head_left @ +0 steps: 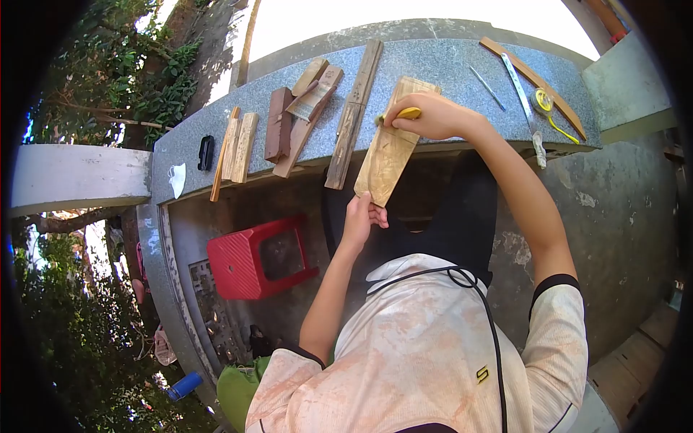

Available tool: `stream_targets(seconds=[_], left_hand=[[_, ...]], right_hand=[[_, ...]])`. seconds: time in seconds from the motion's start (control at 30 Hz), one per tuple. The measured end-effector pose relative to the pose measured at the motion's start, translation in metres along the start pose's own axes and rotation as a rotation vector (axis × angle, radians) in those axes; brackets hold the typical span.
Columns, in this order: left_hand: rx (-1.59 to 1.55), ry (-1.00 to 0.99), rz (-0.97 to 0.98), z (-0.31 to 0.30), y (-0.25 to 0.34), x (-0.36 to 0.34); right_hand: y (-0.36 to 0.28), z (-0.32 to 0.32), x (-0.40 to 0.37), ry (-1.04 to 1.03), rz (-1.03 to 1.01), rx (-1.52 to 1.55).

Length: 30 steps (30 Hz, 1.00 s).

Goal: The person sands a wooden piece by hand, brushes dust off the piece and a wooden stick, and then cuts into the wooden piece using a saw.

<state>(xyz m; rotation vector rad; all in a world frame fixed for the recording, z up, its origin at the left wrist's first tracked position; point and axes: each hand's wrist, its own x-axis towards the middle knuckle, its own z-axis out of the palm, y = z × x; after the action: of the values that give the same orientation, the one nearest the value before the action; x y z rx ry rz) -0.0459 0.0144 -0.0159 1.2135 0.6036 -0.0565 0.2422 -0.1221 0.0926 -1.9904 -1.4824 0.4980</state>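
A flat pale wooden board [390, 160] lies slanted across the edge of the stone bench, its near end jutting out over my lap. My left hand [363, 216] grips that near end, thumb on top and fingers curled beneath. Over the upper part of the board, my right hand [432, 115] is closed around a small yellow-handled tool [409, 113]. The tool's working end is by the board's left edge; its exact kind is too small to tell. Just left of the board rests a long weathered wooden strip [354, 115].
Several wood pieces, including a reddish-brown block [278, 126], lie on the stone bench [447, 61] to the left, beside a black object [206, 153]. On the right are a metal ruler [517, 83], a yellow tape measure [542, 101] and a wooden strip [534, 86]. A red stool [234, 267] stands below.
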Motion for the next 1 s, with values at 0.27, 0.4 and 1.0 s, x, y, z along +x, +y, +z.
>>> stream_targets(seconds=[0.27, 0.4, 1.0], left_hand=[[-0.011, 0.002, -0.005, 0.003, 0.0, -0.001], [-0.003, -0.005, 0.0, 0.001, 0.002, 0.0], [-0.028, 0.002, 0.008, 0.001, -0.004, 0.0]], right_hand=[[-0.059, 0.007, -0.041, -0.128, 0.136, -0.231], [-0.021, 0.001, -0.052, 0.023, 0.041, -0.071], [-0.037, 0.02, -0.028, 0.003, 0.169, 0.068]])
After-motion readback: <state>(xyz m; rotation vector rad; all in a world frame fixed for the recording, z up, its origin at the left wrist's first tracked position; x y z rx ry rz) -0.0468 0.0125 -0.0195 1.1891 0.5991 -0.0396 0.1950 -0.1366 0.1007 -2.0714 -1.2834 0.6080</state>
